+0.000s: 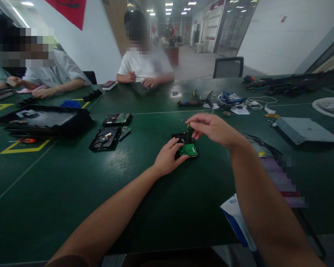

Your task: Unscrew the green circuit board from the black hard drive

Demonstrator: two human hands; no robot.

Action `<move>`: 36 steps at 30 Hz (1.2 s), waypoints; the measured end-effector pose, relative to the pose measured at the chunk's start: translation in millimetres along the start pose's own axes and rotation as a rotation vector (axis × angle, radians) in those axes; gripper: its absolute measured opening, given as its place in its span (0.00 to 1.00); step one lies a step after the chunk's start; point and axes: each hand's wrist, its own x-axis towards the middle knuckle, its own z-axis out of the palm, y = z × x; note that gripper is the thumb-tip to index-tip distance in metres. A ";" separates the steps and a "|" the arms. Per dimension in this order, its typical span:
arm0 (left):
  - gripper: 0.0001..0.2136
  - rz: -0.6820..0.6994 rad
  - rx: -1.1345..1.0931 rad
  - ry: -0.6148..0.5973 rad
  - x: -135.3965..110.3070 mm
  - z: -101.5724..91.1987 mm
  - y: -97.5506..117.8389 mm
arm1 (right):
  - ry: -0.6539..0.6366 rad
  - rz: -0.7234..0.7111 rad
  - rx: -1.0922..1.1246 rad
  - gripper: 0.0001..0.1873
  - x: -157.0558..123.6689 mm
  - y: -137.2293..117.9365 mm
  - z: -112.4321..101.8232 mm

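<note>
A black hard drive (184,145) with a green circuit board (189,150) on top lies on the dark green table (122,178) in front of me. My left hand (168,156) grips its near left edge with curled fingers. My right hand (211,129) hovers just above the drive, pinched on the handle of a small screwdriver (189,131) that stands upright with its tip down on the drive.
Two more hard drives (105,138) (117,119) lie to the left beside a black tray (41,120). Cables and tools (233,100) sit farther back, a grey flat box (306,130) and papers (278,178) to the right. Two people sit across the table.
</note>
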 end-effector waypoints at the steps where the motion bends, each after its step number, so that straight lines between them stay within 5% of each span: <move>1: 0.26 0.000 -0.001 -0.006 -0.1 -1.5 0.8 | -0.001 0.004 0.003 0.11 -0.3 -0.2 -0.4; 36: 0.27 -0.028 0.009 -0.083 -0.4 -9.9 8.0 | 0.011 -0.020 -0.060 0.13 -1.6 -0.7 -1.4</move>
